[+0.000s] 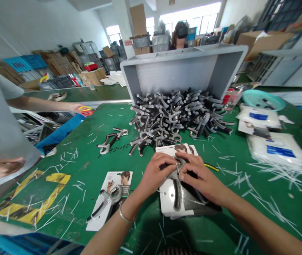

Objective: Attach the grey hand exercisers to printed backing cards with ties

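On the table, I see the left hand and right hand pinch a hand grip, perhaps to steady it over its card.

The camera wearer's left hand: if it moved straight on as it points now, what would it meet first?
Most likely the right hand, facing the left hand over the stacked cards; whether they already touch is unclear in this view.
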A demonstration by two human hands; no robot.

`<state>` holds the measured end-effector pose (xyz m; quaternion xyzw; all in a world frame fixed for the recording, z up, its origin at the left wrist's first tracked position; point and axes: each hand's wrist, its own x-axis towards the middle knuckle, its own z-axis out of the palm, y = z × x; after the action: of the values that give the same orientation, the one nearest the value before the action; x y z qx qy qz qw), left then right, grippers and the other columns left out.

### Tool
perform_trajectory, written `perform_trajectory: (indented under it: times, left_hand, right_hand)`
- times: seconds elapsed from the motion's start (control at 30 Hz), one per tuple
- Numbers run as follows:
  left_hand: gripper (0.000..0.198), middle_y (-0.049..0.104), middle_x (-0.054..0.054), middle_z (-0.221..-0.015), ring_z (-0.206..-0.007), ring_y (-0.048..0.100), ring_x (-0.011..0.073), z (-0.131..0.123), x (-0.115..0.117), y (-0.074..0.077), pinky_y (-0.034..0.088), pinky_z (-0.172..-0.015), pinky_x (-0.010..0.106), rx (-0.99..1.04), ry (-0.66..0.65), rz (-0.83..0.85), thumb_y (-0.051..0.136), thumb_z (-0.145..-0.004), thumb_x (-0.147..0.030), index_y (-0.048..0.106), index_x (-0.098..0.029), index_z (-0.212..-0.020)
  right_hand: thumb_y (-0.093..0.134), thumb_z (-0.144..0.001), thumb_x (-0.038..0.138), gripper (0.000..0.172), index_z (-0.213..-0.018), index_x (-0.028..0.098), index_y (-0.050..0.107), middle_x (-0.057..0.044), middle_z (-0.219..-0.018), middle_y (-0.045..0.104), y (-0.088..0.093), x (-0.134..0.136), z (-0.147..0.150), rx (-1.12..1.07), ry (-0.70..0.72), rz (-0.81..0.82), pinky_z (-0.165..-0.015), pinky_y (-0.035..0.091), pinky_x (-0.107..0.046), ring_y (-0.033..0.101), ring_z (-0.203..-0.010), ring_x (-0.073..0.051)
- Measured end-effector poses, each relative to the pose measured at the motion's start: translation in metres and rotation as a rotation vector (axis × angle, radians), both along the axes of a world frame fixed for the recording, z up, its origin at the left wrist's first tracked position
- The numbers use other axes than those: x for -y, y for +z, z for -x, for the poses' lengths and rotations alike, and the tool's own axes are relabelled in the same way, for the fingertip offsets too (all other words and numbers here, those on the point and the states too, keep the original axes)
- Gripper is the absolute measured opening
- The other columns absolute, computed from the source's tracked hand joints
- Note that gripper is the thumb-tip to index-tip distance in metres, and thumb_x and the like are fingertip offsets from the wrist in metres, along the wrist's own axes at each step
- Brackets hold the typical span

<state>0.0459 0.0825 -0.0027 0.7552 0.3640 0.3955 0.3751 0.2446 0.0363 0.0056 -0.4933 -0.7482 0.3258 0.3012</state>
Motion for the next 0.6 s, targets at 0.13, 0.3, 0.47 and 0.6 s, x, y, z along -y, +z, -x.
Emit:
perform_trajectory:
  times: [0.13,0.3,0.47,0.6]
  left_hand:
    - [0.006,0.072,0.005,-0.093,-0.099,0.062,0.0213,0.002,0.002,0.0,0.042,-0.096,0.04,-0.014,-0.027,-0.069,0.068,-0.088,-0.024,0.073,-0.022,-0.087]
    - [0.011,0.072,0.005,-0.096,-0.098,0.062,0.0207,0.009,-0.001,0.002,0.042,-0.096,0.038,-0.008,-0.145,-0.046,0.062,-0.092,-0.026,0.072,-0.021,-0.09]
    - [0.012,0.07,0.003,-0.086,-0.089,0.061,0.0204,0.008,0.0,0.022,0.044,-0.088,0.036,-0.054,-0.034,0.008,0.063,-0.091,-0.028,0.067,-0.02,-0.082]
    - [0.013,0.069,0.006,-0.089,-0.091,0.057,0.0227,-0.006,0.027,0.038,0.04,-0.088,0.041,-0.28,0.017,-0.297,0.056,-0.094,-0.022,0.064,-0.019,-0.085]
  right_hand:
    - [0.058,-0.094,0.037,0.02,-0.082,0.023,0.067,-0.005,-0.148,0.047,-0.002,-0.001,0.002,-0.02,-0.018,0.005,-0.115,0.023,-0.053,0.033,-0.14,-0.028]
    - [0.056,-0.094,0.038,0.021,-0.082,0.023,0.066,-0.006,-0.142,0.052,-0.001,0.0,0.006,-0.072,-0.082,-0.009,-0.114,0.024,-0.054,0.038,-0.136,-0.028]
    - [0.052,-0.096,0.029,0.014,-0.104,0.025,0.063,-0.006,-0.141,0.051,-0.007,0.0,0.01,-0.041,-0.104,-0.064,-0.115,0.024,-0.051,0.037,-0.137,-0.025]
    - [0.051,-0.094,0.023,0.027,-0.121,0.025,0.056,-0.008,-0.141,0.051,-0.011,-0.003,0.014,-0.061,-0.155,-0.136,-0.114,0.027,-0.048,0.038,-0.136,-0.023]
